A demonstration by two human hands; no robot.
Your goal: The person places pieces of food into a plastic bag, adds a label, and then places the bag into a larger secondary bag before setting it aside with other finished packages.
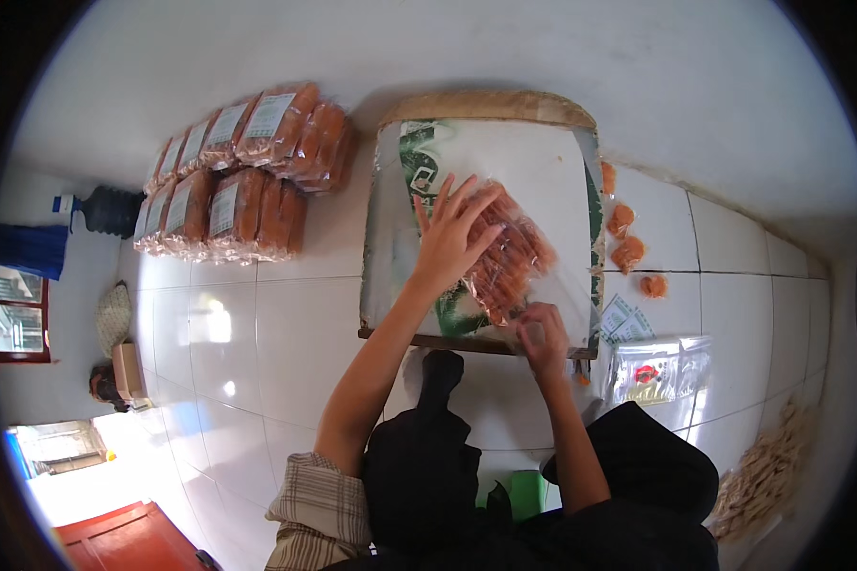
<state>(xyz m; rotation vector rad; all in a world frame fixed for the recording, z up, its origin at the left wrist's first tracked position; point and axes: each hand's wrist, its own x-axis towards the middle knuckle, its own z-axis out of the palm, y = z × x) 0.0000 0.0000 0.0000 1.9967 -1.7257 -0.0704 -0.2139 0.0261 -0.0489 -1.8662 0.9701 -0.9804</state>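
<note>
A clear plastic bag packed with orange-brown pieces (511,262) lies at a slant on a low white-topped table (543,152). My left hand (455,240) is spread over the bag's upper left side, fingers stretched apart and lying against it. At the bag's near end, close to the table's front edge, my right hand (543,338) is closed, with its fingers pinched on the plastic. That hand is slightly blurred, and its fingertips are partly hidden. What exactly the pieces in the bag are, I cannot tell.
Filled, labelled bags (238,214) stand stacked in two rows on the tiled floor, far left. Right of the table lie small orange bundles (628,254), printed labels (627,322) and a pack of clear plastic bags (659,371). A pale stringy heap (767,466) sits at lower right.
</note>
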